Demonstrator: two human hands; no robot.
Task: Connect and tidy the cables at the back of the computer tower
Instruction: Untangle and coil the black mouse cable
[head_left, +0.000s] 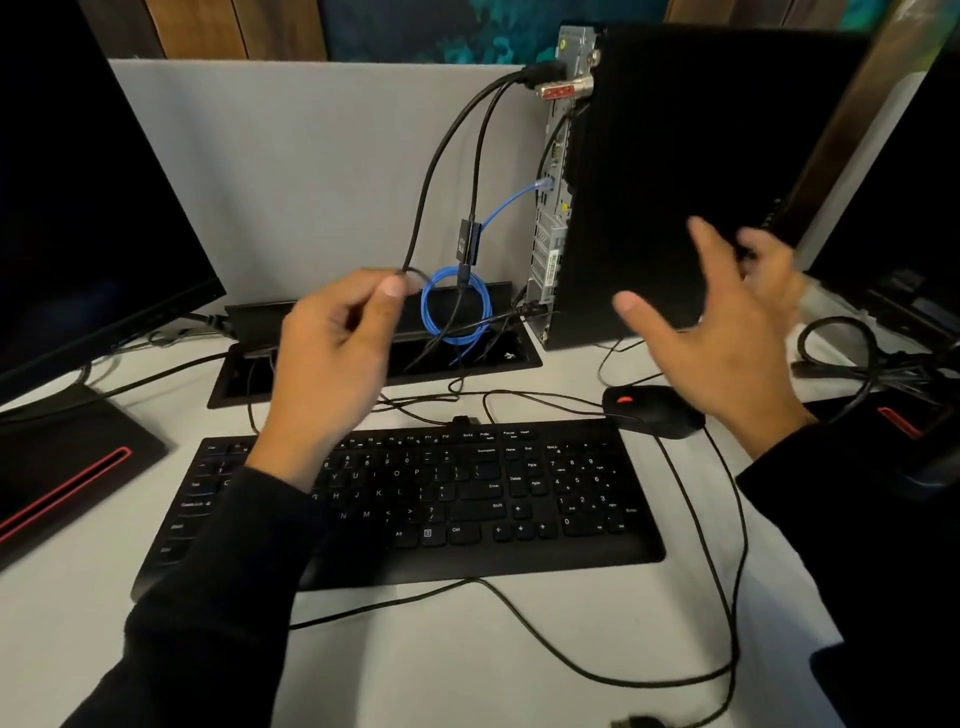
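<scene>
A black computer tower (675, 182) stands at the back right with its metal rear panel (556, 182) facing left. Two black cables (447, 150) run from the top of that panel down to the left. A blue network cable (511, 200) is plugged in mid-panel and hangs in a coil (456, 306) over the desk cable box (374, 364). My left hand (332, 358) pinches one black cable between thumb and fingers next to the blue coil. My right hand (722, 332) hovers with fingers spread in front of the tower's side, touching nothing.
A black keyboard (415, 499) lies in front, with a black mouse (654, 410) to its right. Thin black wires (691, 519) loop across the white desk. A monitor (88, 208) stands left on its base (67, 467). More cables (852, 358) pile at the right.
</scene>
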